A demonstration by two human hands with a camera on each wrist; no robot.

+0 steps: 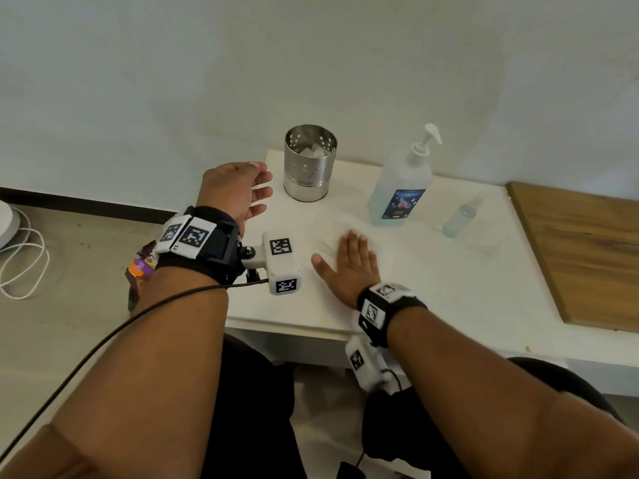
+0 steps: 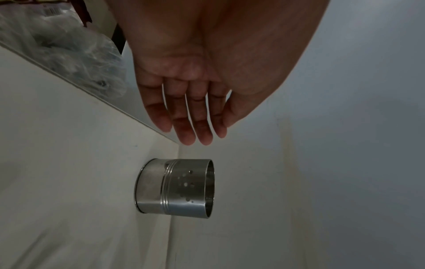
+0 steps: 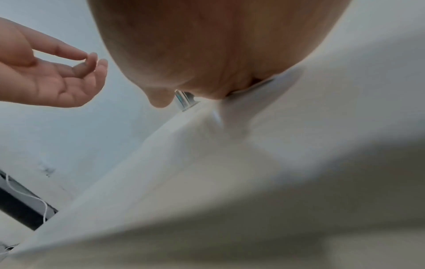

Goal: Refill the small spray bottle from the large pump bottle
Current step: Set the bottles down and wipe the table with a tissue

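seeing my left hand (image 1: 238, 191) loose, holding nothing, beside one steel cup (image 1: 310, 163). right hand (image 1: 352, 266) flat on white table (image 1: 449, 288). then one pump bottle (image 1: 401, 188), one small spray bottle (image 1: 461, 217) just right of it, both upright.

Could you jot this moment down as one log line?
left hand: open, raised | right hand: flat on table | pump bottle, spray bottle: untouched

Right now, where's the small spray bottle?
In the head view, the small spray bottle stands on the white table, right of the large pump bottle and left of the wooden board, untouched by either hand.
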